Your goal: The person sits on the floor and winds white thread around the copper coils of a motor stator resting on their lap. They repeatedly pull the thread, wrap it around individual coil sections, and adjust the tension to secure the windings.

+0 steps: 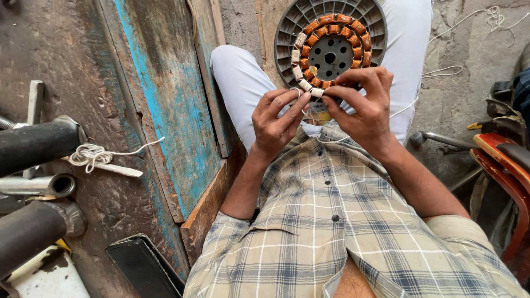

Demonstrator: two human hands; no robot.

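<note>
A round grey motor stator (pixel 330 51) with a ring of copper-orange coils rests on my lap between my knees. Some coils on its left side are wrapped in white thread. My left hand (pixel 277 118) pinches the white thread (pixel 301 94) at the stator's lower edge. Just to the right, my right hand (pixel 361 102) grips the same lower rim, its fingers closed on a wrapped coil and the thread. A length of white thread (pixel 441 72) runs off to the right across the floor.
A worn blue wooden board (pixel 165 105) lies to my left. Black and metal pipes (pixel 33 146) and a bundle of white string (pixel 91 154) sit at far left. A red chair frame (pixel 502 165) stands at the right. The floor is rough concrete.
</note>
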